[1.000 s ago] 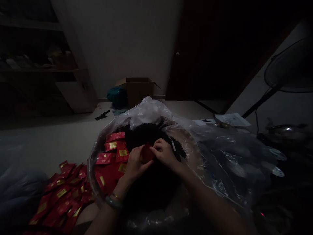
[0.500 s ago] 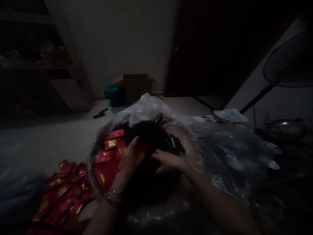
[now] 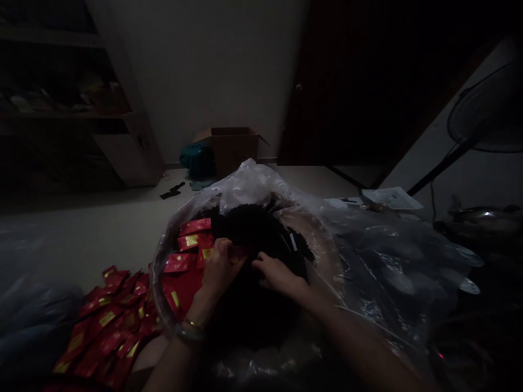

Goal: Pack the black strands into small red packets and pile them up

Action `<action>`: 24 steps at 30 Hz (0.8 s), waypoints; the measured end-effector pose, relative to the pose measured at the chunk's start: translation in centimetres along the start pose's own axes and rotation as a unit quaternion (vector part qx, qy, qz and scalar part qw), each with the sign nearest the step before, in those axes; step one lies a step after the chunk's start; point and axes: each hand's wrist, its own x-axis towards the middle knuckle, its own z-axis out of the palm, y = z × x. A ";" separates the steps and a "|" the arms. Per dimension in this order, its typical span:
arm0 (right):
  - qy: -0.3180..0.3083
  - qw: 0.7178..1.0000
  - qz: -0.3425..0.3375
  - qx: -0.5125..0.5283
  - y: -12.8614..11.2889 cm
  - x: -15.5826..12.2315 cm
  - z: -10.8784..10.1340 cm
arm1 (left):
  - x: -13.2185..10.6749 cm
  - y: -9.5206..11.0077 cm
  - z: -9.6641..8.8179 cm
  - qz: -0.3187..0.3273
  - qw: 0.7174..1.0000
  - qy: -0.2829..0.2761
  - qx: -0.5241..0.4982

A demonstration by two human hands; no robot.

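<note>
The room is dim. My left hand (image 3: pixel 220 267) is closed on a small red packet (image 3: pixel 238 252), held over a heap of black stuff (image 3: pixel 253 228) inside a clear plastic bag (image 3: pixel 245 185). Just to its right, my right hand (image 3: pixel 278 275) rests on the black heap with fingers curled into it; what they hold, if anything, is hidden. More red packets with gold labels (image 3: pixel 192 242) lie in the left part of the bag, beside my left hand.
A pile of red packets (image 3: pixel 106 321) covers the floor at lower left. A cardboard box (image 3: pixel 231 144) and teal cloth (image 3: pixel 196 158) stand by the far wall. Shelving (image 3: pixel 73 109) is at left, a fan (image 3: pixel 486 114) at right, crumpled plastic (image 3: pixel 400 261) beside it.
My hands were joined on the red packet a second ago. The right hand has let go and dropped onto the black heap, while the left keeps the packet.
</note>
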 end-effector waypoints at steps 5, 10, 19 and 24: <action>0.126 0.982 0.009 0.142 2.5 0.6 -1.5 | 0.1 0.4 -0.4 -0.003 0.999 -0.038 0.025; 0.184 0.944 0.035 0.271 3.3 0.7 -2.9 | 0.0 0.6 -0.5 -0.002 0.997 -0.057 0.043; 0.206 0.852 0.032 0.480 0.1 -0.3 -4.2 | -0.4 1.5 0.1 0.069 0.994 -0.082 0.017; 0.250 0.876 0.007 0.413 -0.5 -0.2 -3.5 | -0.4 1.6 0.1 0.080 0.993 -0.087 0.020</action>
